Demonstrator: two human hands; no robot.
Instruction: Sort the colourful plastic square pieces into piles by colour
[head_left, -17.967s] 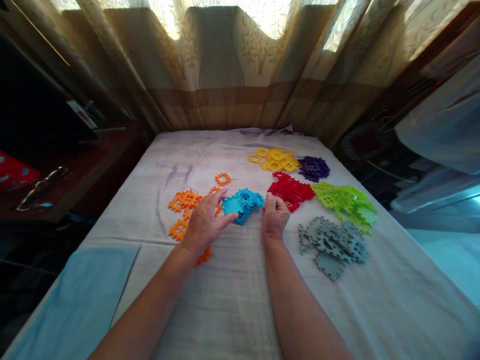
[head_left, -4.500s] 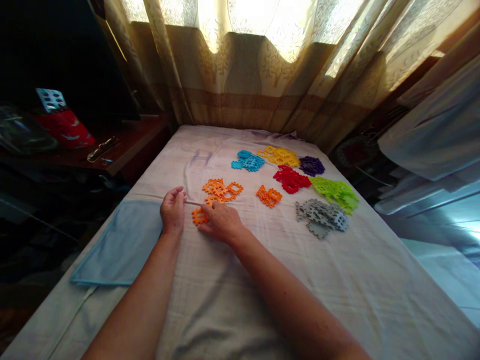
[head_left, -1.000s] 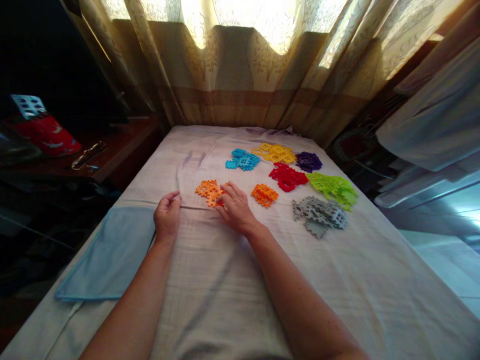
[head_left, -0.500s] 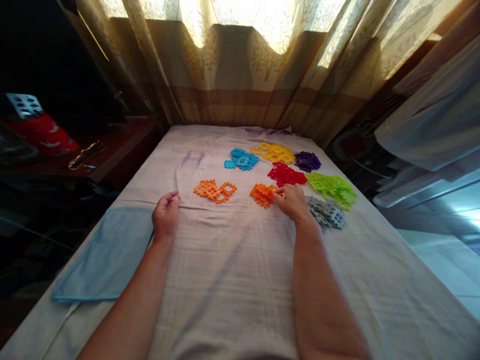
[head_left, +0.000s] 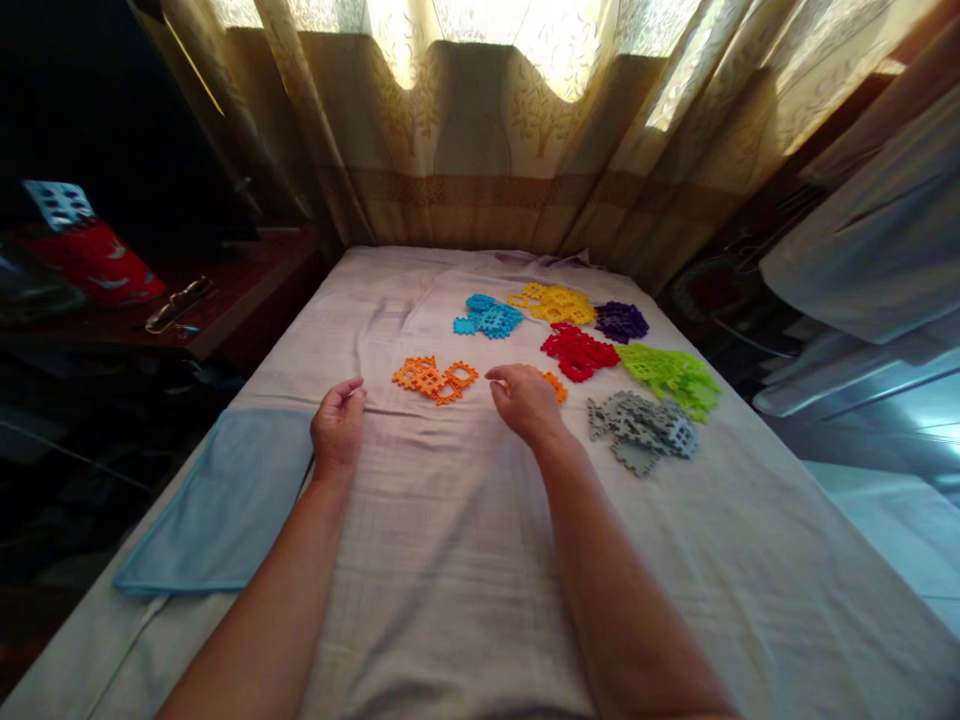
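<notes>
My right hand swung left, half-open, seemingly empty | left hand curled, contents unclear | light pinch suited left orange pieces

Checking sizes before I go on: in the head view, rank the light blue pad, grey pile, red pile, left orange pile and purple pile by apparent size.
1. Light blue pad
2. Grey pile
3. Red pile and left orange pile: too alike to rank
4. Purple pile

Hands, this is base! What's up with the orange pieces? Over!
Left hand curled, near light-blue cloth. Right hand: no piece visible in its grip. Orange notched pieces in two piles; right hand partly hides one.
</notes>
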